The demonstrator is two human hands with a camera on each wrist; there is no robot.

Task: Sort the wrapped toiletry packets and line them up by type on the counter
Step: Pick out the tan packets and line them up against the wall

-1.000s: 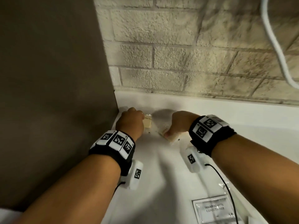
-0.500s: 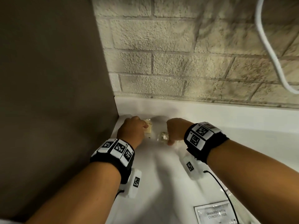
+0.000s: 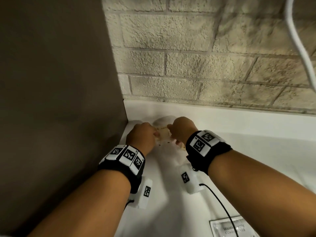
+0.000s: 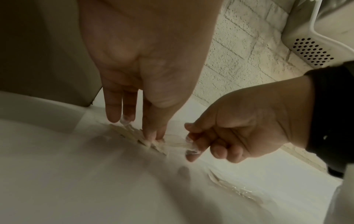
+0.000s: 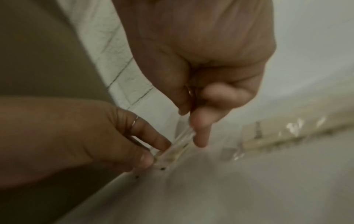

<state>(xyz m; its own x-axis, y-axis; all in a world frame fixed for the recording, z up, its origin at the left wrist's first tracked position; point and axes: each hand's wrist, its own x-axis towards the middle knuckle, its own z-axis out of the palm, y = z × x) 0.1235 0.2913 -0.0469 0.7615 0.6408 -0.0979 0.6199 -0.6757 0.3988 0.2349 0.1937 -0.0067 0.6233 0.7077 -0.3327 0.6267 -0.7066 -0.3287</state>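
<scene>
A small beige packet [image 3: 163, 133] in clear wrap sits in the back left corner of the white counter [image 3: 171, 202]. My left hand [image 3: 154, 134] pinches its left end between thumb and fingertips [image 4: 153, 137]. My right hand [image 3: 170, 132] pinches the clear wrap at its right end [image 5: 184, 136]. In the left wrist view the packet [image 4: 134, 134] lies low against the counter. A second beige packet [image 3: 182, 146] lies just under my right wrist; the right wrist view shows it free on the counter [image 5: 277, 136].
A flat clear packet [image 3: 234, 228] printed "shampoo with conditioner" lies at the near right. A brown side wall [image 3: 59, 82] closes the left, a brick wall [image 3: 188, 65] the back. A white cord [image 3: 297, 40] hangs at the upper right by a white perforated appliance [image 4: 310, 50].
My right hand left the packet it was touching on the right and moved left and back to the packet in my left hand. Both hands now pinch that one packet.
</scene>
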